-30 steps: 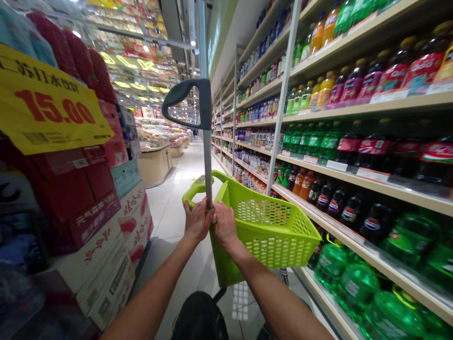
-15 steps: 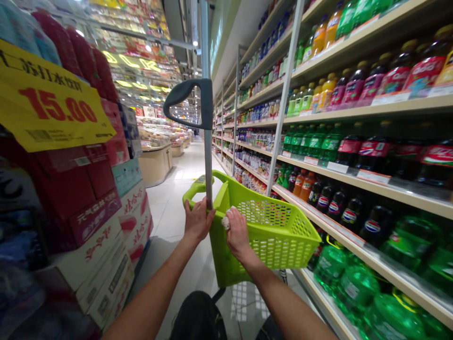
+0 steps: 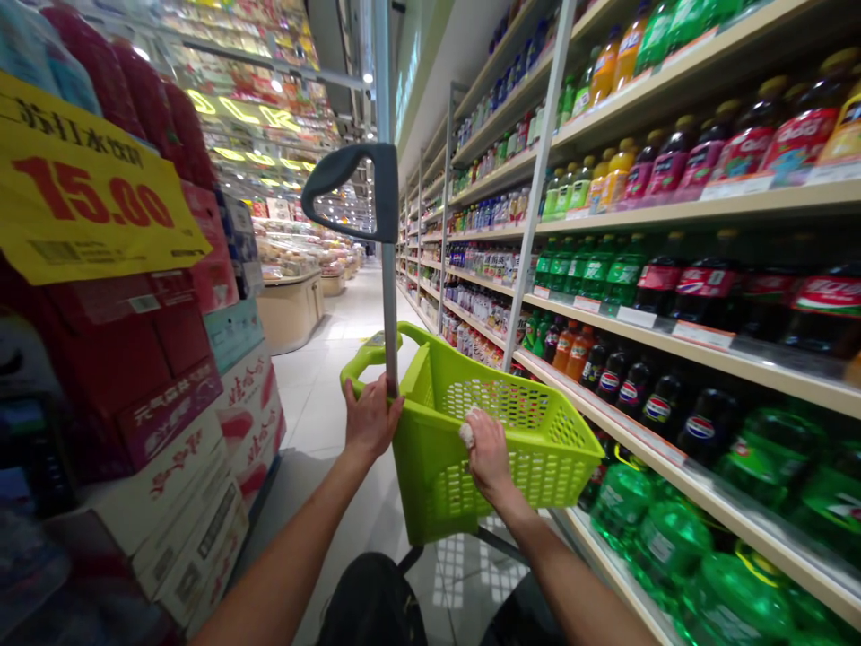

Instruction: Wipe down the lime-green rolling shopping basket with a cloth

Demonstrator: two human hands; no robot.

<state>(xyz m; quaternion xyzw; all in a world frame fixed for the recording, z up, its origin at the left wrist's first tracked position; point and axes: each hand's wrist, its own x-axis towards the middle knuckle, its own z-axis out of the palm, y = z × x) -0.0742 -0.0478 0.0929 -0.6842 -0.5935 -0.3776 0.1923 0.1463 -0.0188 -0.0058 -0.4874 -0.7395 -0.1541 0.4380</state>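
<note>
A lime-green shopping basket (image 3: 437, 484) with a perforated side stands before me, raised off the floor. From its left end rises a metal pole topped by a dark grey handle (image 3: 386, 193). My left hand (image 3: 371, 420) is closed around the basket's rim at the foot of the pole. Pressed to the near upper rim, my right hand (image 3: 489, 458) is closed on a crumpled whitish cloth (image 3: 469, 429). The palm sides of both hands are hidden.
Shelves of drink bottles (image 3: 625, 269) run along the right, close to the basket. Stacked cartons (image 3: 175, 502) with a yellow price sign (image 3: 94, 184) stand at the left. A tiled aisle (image 3: 356, 301) leads ahead past a display counter (image 3: 289, 305). My knees show below.
My right hand has slid right along the basket's rim with the cloth. The left hand keeps its grip by the pole. The whole view has shifted slightly.
</note>
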